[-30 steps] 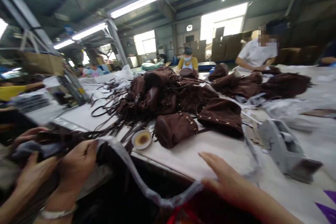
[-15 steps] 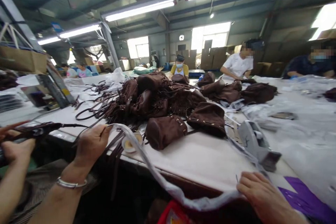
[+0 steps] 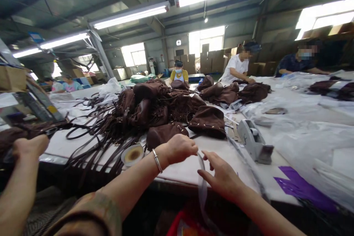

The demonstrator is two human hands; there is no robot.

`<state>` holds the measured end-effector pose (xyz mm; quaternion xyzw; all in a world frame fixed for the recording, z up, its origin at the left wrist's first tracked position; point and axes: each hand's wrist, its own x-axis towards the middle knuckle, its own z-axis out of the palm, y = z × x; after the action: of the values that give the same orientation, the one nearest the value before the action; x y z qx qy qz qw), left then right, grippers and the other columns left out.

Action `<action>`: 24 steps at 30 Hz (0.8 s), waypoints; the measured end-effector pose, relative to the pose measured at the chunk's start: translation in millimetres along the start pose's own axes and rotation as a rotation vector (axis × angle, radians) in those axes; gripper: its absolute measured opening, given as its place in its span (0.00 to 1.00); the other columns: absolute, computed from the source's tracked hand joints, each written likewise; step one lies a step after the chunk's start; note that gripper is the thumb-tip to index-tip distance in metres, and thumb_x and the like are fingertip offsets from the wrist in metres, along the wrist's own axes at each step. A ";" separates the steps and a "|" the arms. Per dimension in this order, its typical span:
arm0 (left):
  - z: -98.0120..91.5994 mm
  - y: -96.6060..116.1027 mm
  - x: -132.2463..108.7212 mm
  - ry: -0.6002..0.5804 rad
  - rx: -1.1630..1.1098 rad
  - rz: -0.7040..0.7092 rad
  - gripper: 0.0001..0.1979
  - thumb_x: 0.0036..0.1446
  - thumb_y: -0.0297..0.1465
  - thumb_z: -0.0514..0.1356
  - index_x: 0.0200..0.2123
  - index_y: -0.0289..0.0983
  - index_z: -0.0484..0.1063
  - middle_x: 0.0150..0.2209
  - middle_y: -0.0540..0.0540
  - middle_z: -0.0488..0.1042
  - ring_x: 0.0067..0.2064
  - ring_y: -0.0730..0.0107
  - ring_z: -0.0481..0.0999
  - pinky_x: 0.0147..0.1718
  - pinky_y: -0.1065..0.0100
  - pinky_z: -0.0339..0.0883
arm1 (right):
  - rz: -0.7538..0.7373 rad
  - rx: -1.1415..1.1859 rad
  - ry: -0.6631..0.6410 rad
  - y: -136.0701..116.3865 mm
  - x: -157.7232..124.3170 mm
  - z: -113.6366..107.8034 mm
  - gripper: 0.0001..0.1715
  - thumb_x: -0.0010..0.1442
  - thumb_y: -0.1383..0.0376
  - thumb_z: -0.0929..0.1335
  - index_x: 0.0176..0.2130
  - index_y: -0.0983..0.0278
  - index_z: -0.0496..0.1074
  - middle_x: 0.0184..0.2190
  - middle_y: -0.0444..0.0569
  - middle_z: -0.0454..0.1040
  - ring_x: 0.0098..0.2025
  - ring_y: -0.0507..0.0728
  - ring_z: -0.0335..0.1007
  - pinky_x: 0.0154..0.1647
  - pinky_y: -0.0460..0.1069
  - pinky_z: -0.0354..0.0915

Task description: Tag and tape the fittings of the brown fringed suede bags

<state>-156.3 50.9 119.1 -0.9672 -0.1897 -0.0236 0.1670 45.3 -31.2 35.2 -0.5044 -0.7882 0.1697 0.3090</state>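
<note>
My left hand [image 3: 179,148], with a metal bracelet on its wrist, is closed in a fist on the top of a clear plastic strip [image 3: 202,191]. The strip hangs down over the table's front edge. My right hand [image 3: 222,177] is just to the right of it, thumb and fingers pinching the same strip a little lower. Both hands are over the white table [image 3: 221,155], in front of a brown suede drawstring bag [image 3: 163,134]. At the far left another person's hand [image 3: 29,146] grips brown straps.
A heap of brown fringed bags and straps [image 3: 155,105] covers the table's middle. A tape roll [image 3: 133,154] lies left of my hands, a grey tape dispenser [image 3: 253,142] to the right, purple paper [image 3: 300,186] further right. Several other workers sit at the far side.
My hands have come together: the left moved right along the strip, the right moved up and left to meet it. The strip now hangs down instead of stretching between them.
</note>
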 end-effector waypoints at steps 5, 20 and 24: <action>8.1 32.9 7.8 0.128 -0.054 -0.083 0.06 0.65 0.32 0.57 0.41 0.40 0.74 0.38 0.44 0.75 0.43 0.61 0.73 0.42 0.60 0.67 | 0.183 -0.187 -0.020 11.4 8.5 10.5 0.13 0.62 0.70 0.61 0.29 0.64 0.71 0.29 0.51 0.74 0.32 0.56 0.69 0.34 0.48 0.57; 78.9 116.7 21.4 0.286 -0.694 -1.035 0.14 0.64 0.37 0.54 0.29 0.37 0.71 0.31 0.45 0.75 0.33 0.66 0.73 0.34 0.68 0.64 | 0.183 0.134 -0.093 19.9 -10.1 39.9 0.17 0.62 0.66 0.59 0.33 0.65 0.75 0.33 0.55 0.79 0.36 0.58 0.74 0.36 0.49 0.64; 87.8 102.0 18.3 0.165 -0.558 -0.978 0.13 0.66 0.28 0.48 0.31 0.36 0.70 0.33 0.42 0.75 0.35 0.66 0.74 0.36 0.68 0.64 | -0.017 -0.068 -0.048 27.8 -10.4 20.0 0.14 0.65 0.66 0.61 0.42 0.66 0.75 0.35 0.53 0.76 0.36 0.58 0.72 0.39 0.50 0.64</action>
<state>-102.7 -2.3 6.3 -0.7691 -0.5886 -0.2228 -0.1111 54.5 -27.6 0.7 -0.5037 -0.8050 0.1520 0.2742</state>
